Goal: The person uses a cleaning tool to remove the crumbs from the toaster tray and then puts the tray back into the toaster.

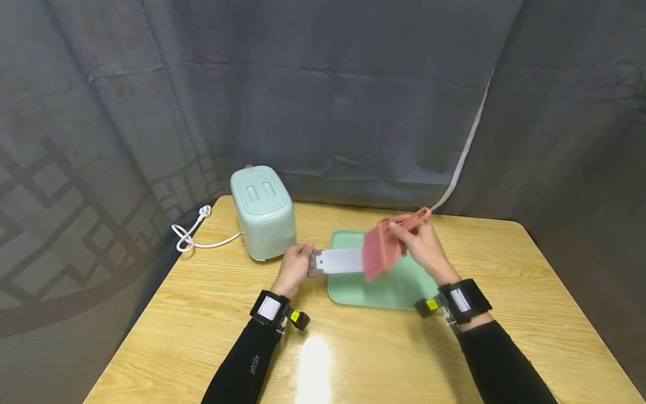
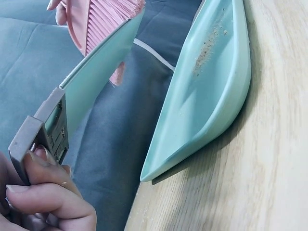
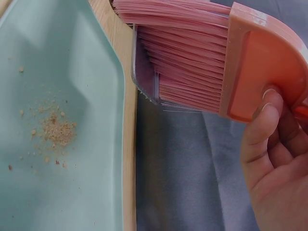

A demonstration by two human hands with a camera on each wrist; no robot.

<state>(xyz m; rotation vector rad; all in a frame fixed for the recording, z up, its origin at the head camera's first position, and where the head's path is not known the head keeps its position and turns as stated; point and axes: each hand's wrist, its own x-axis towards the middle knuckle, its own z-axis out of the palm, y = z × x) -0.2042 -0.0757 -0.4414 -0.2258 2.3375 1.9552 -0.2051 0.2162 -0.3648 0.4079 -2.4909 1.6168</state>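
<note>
My left hand point(image 1: 294, 266) pinches the grey end of a flat metal crumb tray point(image 1: 341, 261), held out level above the table. In my right hand point(image 1: 425, 249) is a pink hand brush point(image 1: 387, 246), gripped where the head meets the handle. Its bristles lie across the crumb tray's far end. Below both stands a mint-green serving tray point(image 1: 348, 295). A small heap of brown crumbs point(image 3: 58, 130) is scattered on it, as the right wrist view shows. The left wrist view shows the crumb tray edge-on, with the fingers curled at its grey end.
A mint-green toaster point(image 1: 266, 224) stands at the back left, close to my left hand. Its white cord and plug point(image 1: 204, 211) lie at the table's left edge. A grey curtain point(image 1: 323, 112) hangs behind the wooden table point(image 1: 510, 292).
</note>
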